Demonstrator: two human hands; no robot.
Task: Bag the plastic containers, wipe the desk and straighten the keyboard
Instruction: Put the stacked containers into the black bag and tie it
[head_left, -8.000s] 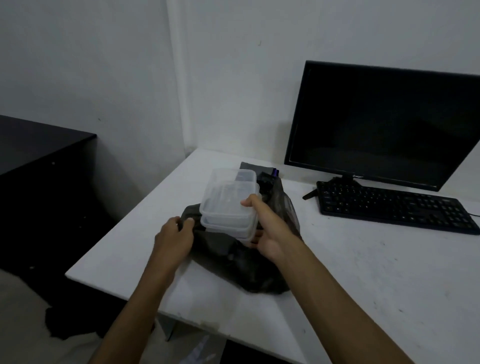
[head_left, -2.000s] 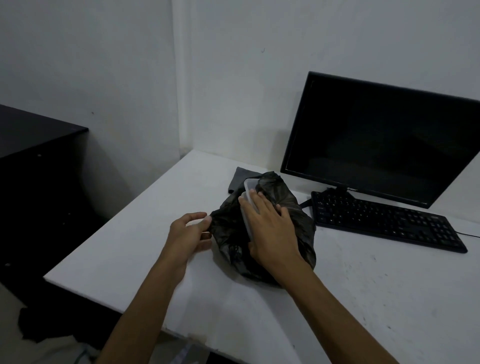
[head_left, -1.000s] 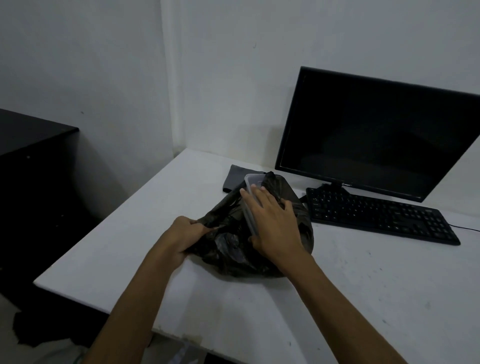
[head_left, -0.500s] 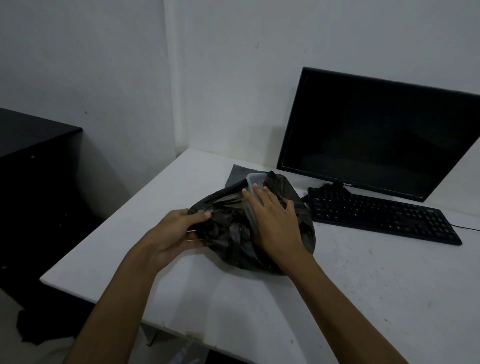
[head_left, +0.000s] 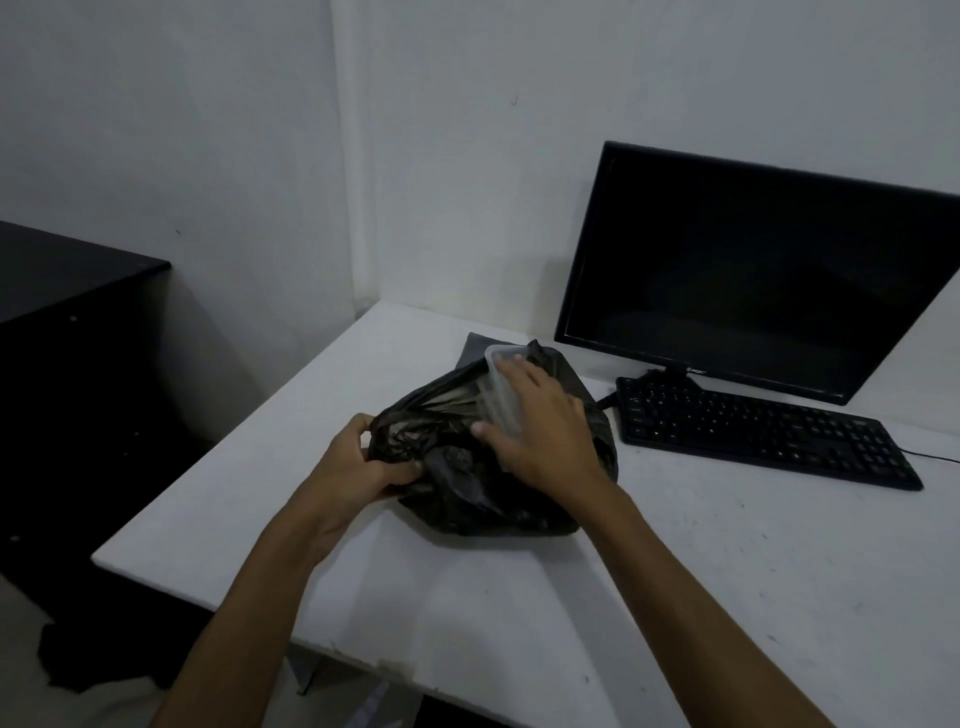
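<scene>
Desk (head_left: 519, 613) surface, white and speckled, is stretching wide and bare to the near right, while its left edge is dropping off toward a dark cabinet (head_left: 72, 332) standing apart on the far left. A black plastic bag (head_left: 467, 483) is sitting near the middle of the desk, left of the keyboard (head_left: 758, 431), which is lying at a slant in front of the dark monitor (head_left: 753, 270). The left hand (head_left: 363, 462) is gripping the bag's bunched left side, fingers curled into the plastic. The right hand (head_left: 540, 431) is resting over the plastic containers (head_left: 501, 384), fingers spread and fairly straight, thumb against their near side, pressing them into the bag's mouth. The containers are standing on edge, mostly inside the bag, with a clear corner sticking out at the far side. A grey folded cloth (head_left: 472, 351) is lying just behind the bag, partly hidden by it. The keyboard's cable (head_left: 930, 457) is trailing off to the right.
</scene>
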